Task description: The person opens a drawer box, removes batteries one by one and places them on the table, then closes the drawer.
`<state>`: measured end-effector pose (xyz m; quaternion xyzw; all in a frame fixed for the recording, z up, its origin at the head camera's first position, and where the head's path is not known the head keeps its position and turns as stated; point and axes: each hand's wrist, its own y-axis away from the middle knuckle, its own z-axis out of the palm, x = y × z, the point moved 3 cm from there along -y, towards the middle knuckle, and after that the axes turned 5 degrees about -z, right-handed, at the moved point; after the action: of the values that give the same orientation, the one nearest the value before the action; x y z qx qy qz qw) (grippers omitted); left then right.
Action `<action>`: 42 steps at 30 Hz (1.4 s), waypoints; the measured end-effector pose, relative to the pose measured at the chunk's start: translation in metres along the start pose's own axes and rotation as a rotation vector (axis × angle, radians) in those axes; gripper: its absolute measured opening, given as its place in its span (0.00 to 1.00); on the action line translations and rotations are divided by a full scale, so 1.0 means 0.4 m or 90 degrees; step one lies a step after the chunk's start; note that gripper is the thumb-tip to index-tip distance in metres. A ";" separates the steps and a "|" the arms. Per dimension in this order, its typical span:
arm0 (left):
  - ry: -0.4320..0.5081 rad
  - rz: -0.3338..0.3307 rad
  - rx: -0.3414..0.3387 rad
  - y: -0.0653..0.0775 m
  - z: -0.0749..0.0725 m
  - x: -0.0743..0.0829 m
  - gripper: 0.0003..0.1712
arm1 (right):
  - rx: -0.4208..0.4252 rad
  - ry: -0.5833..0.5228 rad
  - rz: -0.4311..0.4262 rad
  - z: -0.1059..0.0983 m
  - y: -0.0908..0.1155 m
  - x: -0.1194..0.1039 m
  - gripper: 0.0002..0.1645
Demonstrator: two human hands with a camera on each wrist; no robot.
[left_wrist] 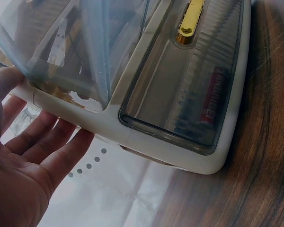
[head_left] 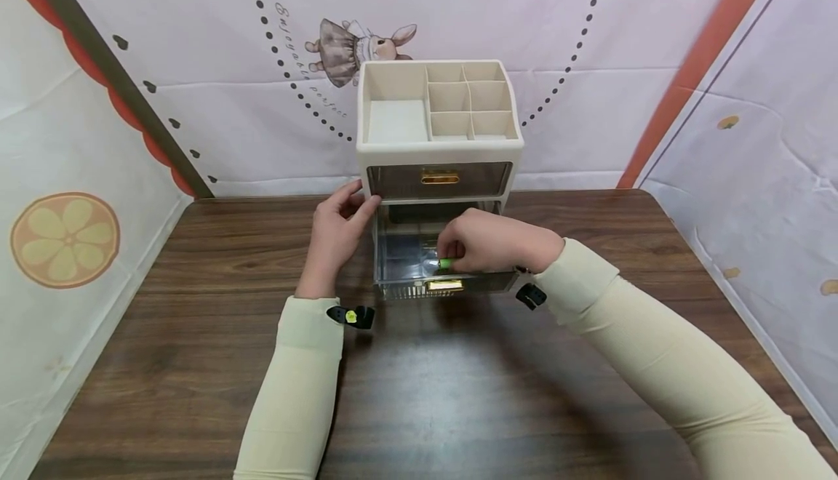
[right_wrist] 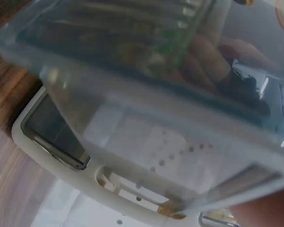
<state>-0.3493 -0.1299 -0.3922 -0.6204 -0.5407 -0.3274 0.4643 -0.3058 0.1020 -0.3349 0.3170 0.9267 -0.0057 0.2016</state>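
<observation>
A cream desktop organizer point(head_left: 440, 147) stands on the table, and its clear middle drawer point(head_left: 399, 270) is pulled out. My right hand point(head_left: 487, 240) reaches down into that drawer, pinching a small green item point(head_left: 447, 264) with a clear-looking end; its exact kind is hidden by the fingers. Through the drawer wall in the right wrist view, the green item point(right_wrist: 170, 42) is a blur. My left hand point(head_left: 337, 229) touches the organizer's left side, its thumb at the front edge. In the left wrist view the fingers point(left_wrist: 68, 149) reach along the side of the frame.
Divided open compartments point(head_left: 470, 102) top the organizer. Its upper drawer point(head_left: 440, 180) is closed. Below the pulled-out drawer, the closed bottom drawer point(left_wrist: 180, 94) has a gold handle point(left_wrist: 191, 19) and holds a red-and-dark package point(left_wrist: 213, 97). A printed cloth point(head_left: 262, 138) hangs behind the wooden table point(head_left: 216, 334).
</observation>
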 end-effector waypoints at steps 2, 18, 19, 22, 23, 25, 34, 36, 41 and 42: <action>-0.001 0.001 0.000 0.000 -0.001 0.001 0.38 | 0.017 -0.001 -0.004 -0.006 0.006 0.000 0.07; -0.007 -0.003 0.000 0.001 0.000 0.000 0.38 | 0.122 -0.064 -0.036 -0.056 0.081 -0.004 0.06; -0.009 -0.004 0.000 0.002 0.000 0.000 0.38 | 0.125 -0.068 -0.032 -0.058 0.086 -0.002 0.06; -0.009 -0.005 -0.001 0.001 0.001 0.000 0.38 | 0.133 -0.078 -0.020 -0.062 0.102 0.002 0.07; -0.010 -0.004 -0.001 0.001 0.001 0.000 0.38 | 0.136 -0.080 -0.018 -0.065 0.108 0.003 0.07; -0.009 -0.003 0.000 0.001 0.001 0.001 0.38 | 0.145 -0.081 -0.016 -0.068 0.119 0.005 0.08; -0.004 0.000 0.002 0.002 0.002 0.003 0.37 | 0.170 -0.126 -0.003 -0.081 0.175 0.025 0.08; -0.003 0.001 0.003 0.002 0.001 0.003 0.37 | 0.175 -0.141 0.002 -0.082 0.187 0.031 0.08; -0.001 0.003 0.005 0.000 0.000 0.001 0.37 | 0.190 -0.178 0.014 -0.080 0.216 0.047 0.07; -0.001 0.003 0.004 0.000 0.000 0.002 0.37 | 0.194 -0.182 0.019 -0.080 0.222 0.050 0.07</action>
<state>-0.3492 -0.1296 -0.3916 -0.6204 -0.5408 -0.3237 0.4667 -0.2795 0.1891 -0.3027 0.3534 0.8723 -0.1876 0.2811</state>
